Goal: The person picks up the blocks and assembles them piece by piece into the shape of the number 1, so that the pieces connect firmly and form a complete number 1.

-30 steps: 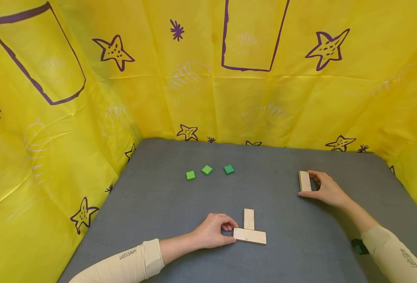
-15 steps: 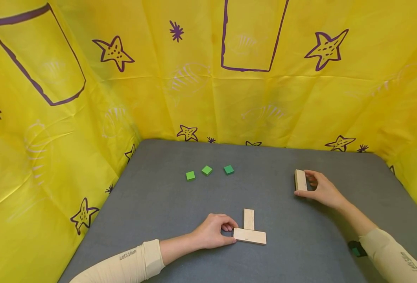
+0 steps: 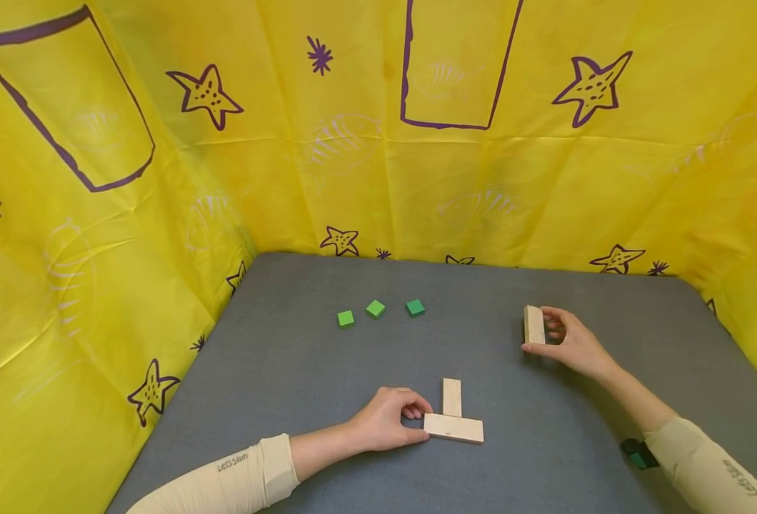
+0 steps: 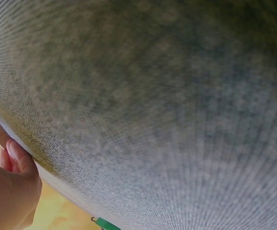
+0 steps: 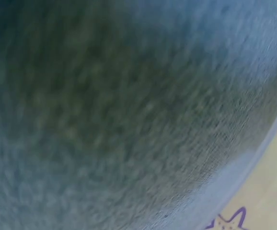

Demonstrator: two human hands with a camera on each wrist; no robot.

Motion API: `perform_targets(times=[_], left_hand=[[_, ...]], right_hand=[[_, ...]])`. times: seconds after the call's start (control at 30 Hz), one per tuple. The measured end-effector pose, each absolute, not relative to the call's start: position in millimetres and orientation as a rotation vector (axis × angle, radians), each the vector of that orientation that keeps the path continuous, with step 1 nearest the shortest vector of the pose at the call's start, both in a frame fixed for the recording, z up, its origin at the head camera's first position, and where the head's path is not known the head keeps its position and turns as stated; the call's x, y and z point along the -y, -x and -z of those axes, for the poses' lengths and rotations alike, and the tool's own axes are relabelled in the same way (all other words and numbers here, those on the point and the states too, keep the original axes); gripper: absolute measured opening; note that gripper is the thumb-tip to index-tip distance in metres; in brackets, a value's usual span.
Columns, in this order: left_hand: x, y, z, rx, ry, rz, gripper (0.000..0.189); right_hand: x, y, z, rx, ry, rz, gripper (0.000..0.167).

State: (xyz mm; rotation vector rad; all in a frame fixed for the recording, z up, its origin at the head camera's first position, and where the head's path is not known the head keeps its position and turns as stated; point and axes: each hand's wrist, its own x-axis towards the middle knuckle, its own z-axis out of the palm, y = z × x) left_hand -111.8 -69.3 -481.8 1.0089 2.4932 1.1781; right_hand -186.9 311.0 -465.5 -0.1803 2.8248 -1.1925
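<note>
Yellow cloth (image 3: 25, 278), patterned in purple, from far left and on behind the grey bench (image 3: 288, 357) to far right. Next, low down, a cream left sleeve (image 3: 224, 472). Farther back, a light green block (image 3: 346, 319), then another light green block (image 3: 375, 309) near it. Nearer, the left hand (image 3: 388, 420), thumb and forefinger a little apart, pinching the left end of a crosswise block (image 3: 453, 428) of pale wood. At the back, a dark green block (image 3: 415, 308). Just right of there and nearer, a lengthwise block (image 3: 452, 397), also wooden, near end against the crosswise block's far side, as in a T. Well apart, a third wooden block (image 3: 534, 325), gripped end to end by the right hand (image 3: 574, 346), thumb at the near end, fingers at the far; impossible to tell whether touching the bench. Finally, a cream right sleeve (image 3: 706, 460).
</note>
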Motion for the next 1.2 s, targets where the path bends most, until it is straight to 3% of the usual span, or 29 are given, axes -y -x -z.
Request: perform_targets(times=[1.2], left_hand=[[69.4, 111.9, 481.5, -2.487, -1.000, -1.184, 0.024]], right_hand=[[-251.3, 176.3, 462.6, -2.780, 0.236, 1.320, 0.089]])
